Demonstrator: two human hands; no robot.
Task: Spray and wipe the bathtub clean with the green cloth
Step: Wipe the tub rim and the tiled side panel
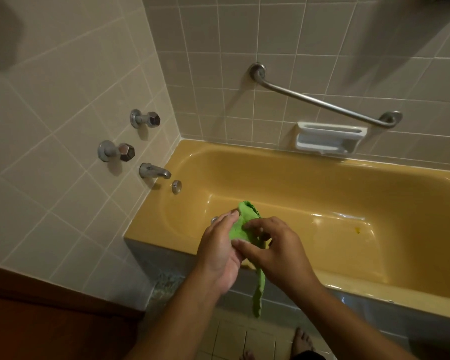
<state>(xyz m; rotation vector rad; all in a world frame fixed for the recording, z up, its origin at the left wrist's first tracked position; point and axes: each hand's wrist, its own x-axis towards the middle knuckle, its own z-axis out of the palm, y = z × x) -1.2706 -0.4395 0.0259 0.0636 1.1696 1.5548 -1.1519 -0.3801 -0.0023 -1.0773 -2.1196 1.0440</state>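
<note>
A mustard-yellow bathtub (296,183) runs along the tiled wall, with a small orange-yellow speck (358,230) on its floor at the right. Over the tub's near rim both my hands hold the green cloth (240,227). My left hand (220,249) grips its bunched upper part. My right hand (274,249) pinches it from the right. A long strip of the cloth hangs down below my hands in front of the tub's grey side panel. No spray bottle is in view.
Two chrome taps (145,118) (117,151), a spout (155,171) and an overflow cap (176,186) are on the left wall. A steel grab bar (322,101) and a white soap dish (329,137) are on the far wall. My bare feet (300,341) stand on floor tiles.
</note>
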